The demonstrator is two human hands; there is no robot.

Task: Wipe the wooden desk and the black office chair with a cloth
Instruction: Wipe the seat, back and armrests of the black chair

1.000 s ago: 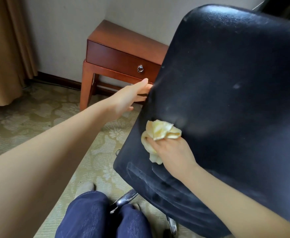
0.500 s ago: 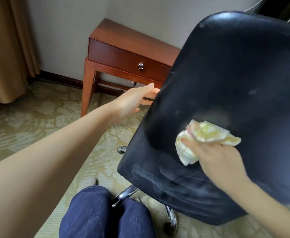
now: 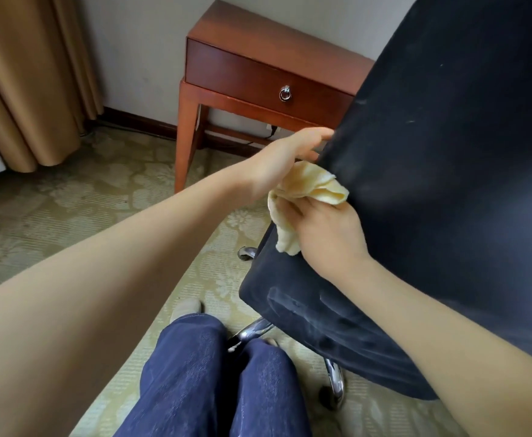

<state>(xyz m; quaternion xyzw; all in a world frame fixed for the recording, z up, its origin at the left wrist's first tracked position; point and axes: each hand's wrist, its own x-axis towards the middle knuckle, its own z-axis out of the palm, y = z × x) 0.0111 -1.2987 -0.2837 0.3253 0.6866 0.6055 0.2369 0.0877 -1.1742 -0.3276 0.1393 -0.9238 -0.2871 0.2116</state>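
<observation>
Two hands over floral carpet (image 3: 69, 216); curtain (image 3: 28, 74) at ten o'clock, wooden counter (image 3: 258, 36) at twelve. Your left hand (image 3: 285, 159) grips the black chair (image 3: 447, 168) by its edge; your right hand (image 3: 327, 238) has its fingers (image 3: 293, 212) pinching the yellow cloth (image 3: 308, 187) against it. Its long axis leans toward one o'clock.

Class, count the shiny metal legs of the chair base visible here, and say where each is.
3. One leg pokes out left of the chair, one runs by the person's knees, one ends at a wheel below the chair. Others may be hidden behind it.
</observation>
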